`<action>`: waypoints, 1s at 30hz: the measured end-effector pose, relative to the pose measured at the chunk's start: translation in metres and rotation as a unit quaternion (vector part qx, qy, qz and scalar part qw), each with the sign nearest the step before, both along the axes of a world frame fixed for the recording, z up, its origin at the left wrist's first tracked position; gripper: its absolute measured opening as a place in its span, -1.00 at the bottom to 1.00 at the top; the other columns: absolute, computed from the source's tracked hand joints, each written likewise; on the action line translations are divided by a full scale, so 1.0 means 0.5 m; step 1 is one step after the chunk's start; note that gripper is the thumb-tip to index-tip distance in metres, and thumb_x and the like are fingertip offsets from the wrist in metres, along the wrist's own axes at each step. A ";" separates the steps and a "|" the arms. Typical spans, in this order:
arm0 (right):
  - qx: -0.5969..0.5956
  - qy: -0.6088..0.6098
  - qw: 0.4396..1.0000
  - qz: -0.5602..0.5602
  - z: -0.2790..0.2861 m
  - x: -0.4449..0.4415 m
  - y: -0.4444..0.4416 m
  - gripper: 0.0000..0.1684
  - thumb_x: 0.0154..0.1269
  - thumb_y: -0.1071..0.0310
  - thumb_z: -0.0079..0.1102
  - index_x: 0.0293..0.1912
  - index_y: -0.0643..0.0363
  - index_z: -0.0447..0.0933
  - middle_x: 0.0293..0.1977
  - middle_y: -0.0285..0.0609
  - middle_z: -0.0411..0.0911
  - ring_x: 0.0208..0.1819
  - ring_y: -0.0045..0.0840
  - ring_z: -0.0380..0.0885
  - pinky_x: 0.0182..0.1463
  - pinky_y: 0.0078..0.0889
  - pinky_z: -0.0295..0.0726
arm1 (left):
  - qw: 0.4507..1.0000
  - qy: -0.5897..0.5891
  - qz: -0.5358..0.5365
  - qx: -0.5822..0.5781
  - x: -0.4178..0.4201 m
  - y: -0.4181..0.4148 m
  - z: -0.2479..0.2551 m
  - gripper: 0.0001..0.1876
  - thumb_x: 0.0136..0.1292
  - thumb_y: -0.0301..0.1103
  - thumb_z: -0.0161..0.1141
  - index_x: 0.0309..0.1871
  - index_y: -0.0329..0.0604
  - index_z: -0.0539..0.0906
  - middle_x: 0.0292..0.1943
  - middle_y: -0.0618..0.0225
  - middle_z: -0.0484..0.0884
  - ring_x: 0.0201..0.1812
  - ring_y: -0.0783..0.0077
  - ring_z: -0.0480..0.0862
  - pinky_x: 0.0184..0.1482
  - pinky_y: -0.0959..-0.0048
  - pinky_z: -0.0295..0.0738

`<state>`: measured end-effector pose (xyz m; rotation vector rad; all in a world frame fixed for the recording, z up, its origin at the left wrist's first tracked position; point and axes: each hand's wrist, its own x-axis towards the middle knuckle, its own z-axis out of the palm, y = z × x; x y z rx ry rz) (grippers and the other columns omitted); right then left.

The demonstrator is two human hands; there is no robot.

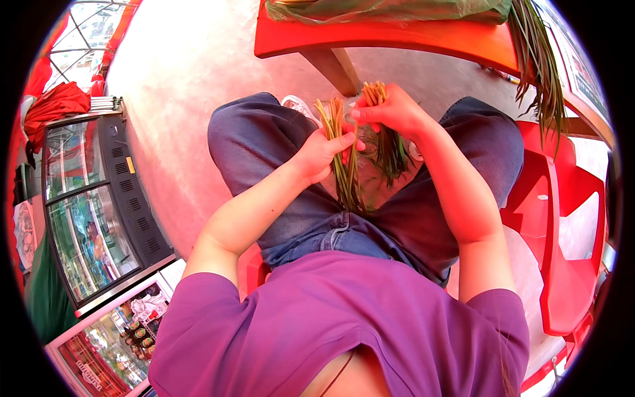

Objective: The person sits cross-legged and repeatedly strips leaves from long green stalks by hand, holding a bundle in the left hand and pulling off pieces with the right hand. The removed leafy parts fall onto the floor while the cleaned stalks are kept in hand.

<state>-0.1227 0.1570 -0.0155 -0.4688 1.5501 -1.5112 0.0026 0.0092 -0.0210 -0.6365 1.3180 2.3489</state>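
Observation:
Between my knees, my left hand (327,151) grips a bundle of long green stalks (347,186), their pale cut ends sticking up past my thumb. To its right and a little farther off, my right hand (392,111) is closed around a second, darker green bundle (390,154). The pale ends of that one show above my fingers and its leafy ends hang down. Both bundles are held apart, close to each other. Some fingers of each hand are hidden behind the stalks.
Ahead stands an orange-red table (387,42) bearing a green plastic bag (387,11). Long leaves (538,64) droop over its right corner. Red plastic chairs (565,278) are at my right. Glass-fronted display fridges (94,233) stand at my left. Bits of green lie on the floor below my hands.

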 end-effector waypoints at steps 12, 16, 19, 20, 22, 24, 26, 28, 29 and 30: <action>-0.111 -0.087 0.990 0.012 0.012 -0.001 0.004 -0.77 0.02 0.31 0.25 -0.41 0.27 0.48 -0.57 -0.24 0.49 -0.63 -0.66 0.35 -0.54 -0.63 0.31 | 0.982 0.058 0.017 0.180 0.015 0.005 -0.013 -0.80 0.19 -0.33 0.08 -0.13 -0.11 0.43 -0.38 0.35 0.48 -0.37 0.43 0.46 -0.34 0.48 0.38; -0.036 0.002 0.999 0.001 0.017 -0.008 0.003 -0.80 0.04 0.31 0.20 -0.41 0.26 0.50 -0.59 -0.29 0.46 -0.64 -0.70 0.32 -0.55 -0.64 0.28 | 0.997 0.058 0.021 0.056 0.009 -0.014 -0.008 -0.80 0.17 -0.39 0.11 -0.15 -0.14 0.42 -0.38 0.28 0.52 -0.41 0.42 0.51 -0.34 0.47 0.45; -0.029 0.027 0.999 -0.007 0.012 -0.011 0.005 -0.82 0.06 0.31 0.17 -0.42 0.24 0.49 -0.61 -0.31 0.43 -0.65 -0.71 0.32 -0.56 -0.65 0.28 | 0.998 0.046 0.043 0.022 0.006 -0.012 -0.007 -0.80 0.16 -0.42 0.12 -0.15 -0.15 0.42 -0.40 0.27 0.53 -0.40 0.42 0.53 -0.36 0.47 0.48; -0.035 0.030 0.999 -0.019 0.012 -0.012 0.006 -0.83 0.07 0.32 0.17 -0.43 0.24 0.48 -0.63 -0.33 0.42 -0.65 -0.72 0.32 -0.56 -0.65 0.28 | 0.997 0.041 0.055 0.019 0.006 -0.010 -0.008 -0.80 0.16 -0.42 0.12 -0.16 -0.15 0.42 -0.40 0.26 0.53 -0.40 0.43 0.54 -0.36 0.46 0.49; -0.046 0.025 0.997 -0.055 0.007 -0.013 0.007 -0.83 0.08 0.32 0.16 -0.46 0.23 0.47 -0.65 -0.35 0.39 -0.65 -0.72 0.32 -0.56 -0.66 0.27 | 0.997 0.037 0.061 0.021 0.005 -0.006 -0.004 -0.81 0.16 -0.43 0.12 -0.16 -0.15 0.42 -0.40 0.26 0.53 -0.38 0.42 0.55 -0.36 0.46 0.50; -0.055 0.011 0.993 -0.104 0.003 -0.019 0.007 -0.83 0.08 0.32 0.17 -0.47 0.23 0.46 -0.66 -0.37 0.37 -0.66 -0.73 0.31 -0.56 -0.66 0.27 | 0.997 0.036 0.063 0.021 0.005 -0.007 -0.004 -0.81 0.16 -0.43 0.11 -0.16 -0.15 0.42 -0.40 0.26 0.53 -0.38 0.41 0.55 -0.36 0.45 0.50; -0.058 0.008 0.993 -0.103 0.003 -0.021 0.008 -0.82 0.07 0.33 0.19 -0.48 0.23 0.46 -0.67 -0.37 0.36 -0.66 -0.73 0.30 -0.57 -0.66 0.26 | 0.997 0.038 0.061 0.019 0.007 -0.010 -0.009 -0.82 0.16 -0.44 0.10 -0.16 -0.15 0.42 -0.40 0.25 0.54 -0.39 0.41 0.56 -0.36 0.45 0.50; -0.042 0.021 0.994 -0.095 0.002 -0.022 0.008 -0.82 0.05 0.33 0.21 -0.46 0.23 0.46 -0.67 -0.37 0.36 -0.66 -0.73 0.30 -0.57 -0.66 0.26 | 0.998 0.039 0.055 0.016 0.007 -0.015 -0.011 -0.83 0.17 -0.43 0.09 -0.16 -0.15 0.42 -0.40 0.25 0.54 -0.40 0.41 0.55 -0.36 0.45 0.50; -0.025 0.036 0.995 -0.087 0.003 -0.021 0.006 -0.82 0.04 0.34 0.22 -0.44 0.24 0.47 -0.66 -0.36 0.36 -0.67 -0.72 0.30 -0.57 -0.66 0.25 | 0.998 0.039 0.052 0.014 0.006 -0.017 -0.012 -0.83 0.17 -0.43 0.09 -0.17 -0.15 0.42 -0.40 0.25 0.54 -0.40 0.41 0.55 -0.36 0.45 0.50; -0.006 0.051 0.996 -0.078 0.003 -0.020 0.006 -0.82 0.03 0.34 0.23 -0.42 0.24 0.48 -0.66 -0.35 0.37 -0.67 -0.72 0.30 -0.57 -0.66 0.24 | 0.998 0.037 0.055 0.019 0.006 -0.017 -0.012 -0.84 0.18 -0.43 0.09 -0.17 -0.15 0.42 -0.40 0.25 0.54 -0.41 0.41 0.55 -0.37 0.46 0.49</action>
